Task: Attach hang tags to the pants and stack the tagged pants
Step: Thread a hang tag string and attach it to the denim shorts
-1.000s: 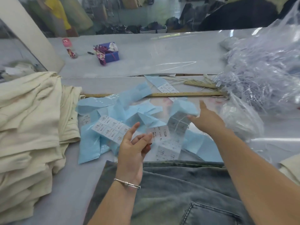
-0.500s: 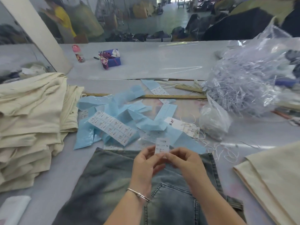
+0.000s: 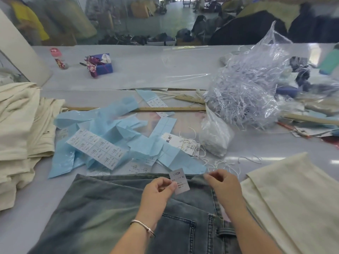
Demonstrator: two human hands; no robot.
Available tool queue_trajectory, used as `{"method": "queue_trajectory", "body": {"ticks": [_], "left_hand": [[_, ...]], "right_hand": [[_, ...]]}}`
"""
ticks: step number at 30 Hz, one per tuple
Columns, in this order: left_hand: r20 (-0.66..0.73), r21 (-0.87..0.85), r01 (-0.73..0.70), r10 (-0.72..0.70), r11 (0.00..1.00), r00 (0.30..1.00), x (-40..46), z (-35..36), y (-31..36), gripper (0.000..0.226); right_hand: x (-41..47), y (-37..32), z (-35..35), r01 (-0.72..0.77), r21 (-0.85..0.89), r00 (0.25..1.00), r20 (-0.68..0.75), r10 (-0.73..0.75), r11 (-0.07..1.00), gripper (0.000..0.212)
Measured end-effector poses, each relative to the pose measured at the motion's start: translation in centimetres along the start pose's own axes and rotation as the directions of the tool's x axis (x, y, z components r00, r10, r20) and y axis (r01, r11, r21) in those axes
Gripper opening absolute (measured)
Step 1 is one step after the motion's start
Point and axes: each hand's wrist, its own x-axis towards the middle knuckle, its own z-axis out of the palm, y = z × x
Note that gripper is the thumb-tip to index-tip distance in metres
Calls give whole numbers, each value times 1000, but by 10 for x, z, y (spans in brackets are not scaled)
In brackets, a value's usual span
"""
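A pair of washed grey-blue denim pants (image 3: pixel 102 213) lies flat in front of me with a back pocket showing. My left hand (image 3: pixel 157 189) pinches a small white size label (image 3: pixel 180 181) by its lower left edge, just above the denim. My right hand (image 3: pixel 222 182) hovers to the right of the label with its fingertips pinched together over the pants' far edge; what it holds is too small to tell. White hang tags with strings (image 3: pixel 183 143) lie beyond the pants.
Blue backing sheets and label sheets (image 3: pixel 97 149) litter the table's middle. Cream pants are stacked at left (image 3: pixel 16 136) and at right (image 3: pixel 293 195). A clear bag of plastic fasteners (image 3: pixel 245 96), a small bag (image 3: pixel 214 136) and wooden rulers (image 3: pixel 170 108) lie behind.
My hands drew back from the blue sheets to the denim with one label. Both hands pinched it half a second ago; now only the left holds it and the right has moved off rightward.
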Motion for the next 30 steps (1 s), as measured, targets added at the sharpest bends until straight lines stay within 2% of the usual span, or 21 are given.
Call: {"method": "queue_trajectory", "body": {"ticks": [4,7,9,12,13,15,18,21,23,24,25,27,29,30], "left_hand": [[46,-47,55,-53,997,998,20,9,-4,13],[71,-76,76,-71,994,995,31,16,-8,12],[83,-81,88,-82,993,993,37,20,-10,12],[96,-70,90,-83,993,992,42,24,-12,12],[94,-61,89,-83,994,992,44,24,-12,12],[84,-41,90,-86,995,993,47,23,-11,10],[85,-25,95,-93,995,992,49,18,-11,9],[101,-93,138,-129,986,987,46,18,-8,7],[136,-231,206,-178,951,975,42,20,-4,2],[164,-310,247,-204,918,965,39,22,-2,3],[195,-384,285,-225,878,955,37,23,-1,5],[238,-465,327,-240,822,941,32,25,2,4],[252,-480,336,-239,810,938,28,24,3,4],[249,-480,337,-243,810,938,26,23,4,4]], "right_hand": [[53,19,-6,-12,-249,996,-84,-9,968,9],[85,27,3,-55,-301,991,-130,17,952,6],[100,29,10,-125,-323,987,-139,84,938,21],[111,25,21,-190,-469,982,-78,174,862,54],[113,24,25,-197,-510,979,-63,192,837,55],[118,22,30,-215,-541,971,-31,235,813,41],[118,23,27,-230,-400,969,-14,245,887,17],[111,23,19,-212,-79,975,-81,205,974,13],[107,23,17,-158,22,979,-125,159,987,18],[106,24,16,-87,-31,990,-111,83,996,19],[106,23,15,14,-151,998,-53,-22,988,18],[107,21,16,229,-402,970,165,-176,887,22],[109,21,17,334,-540,924,350,-155,772,28],[110,21,19,364,-590,909,394,-137,721,22]]}}
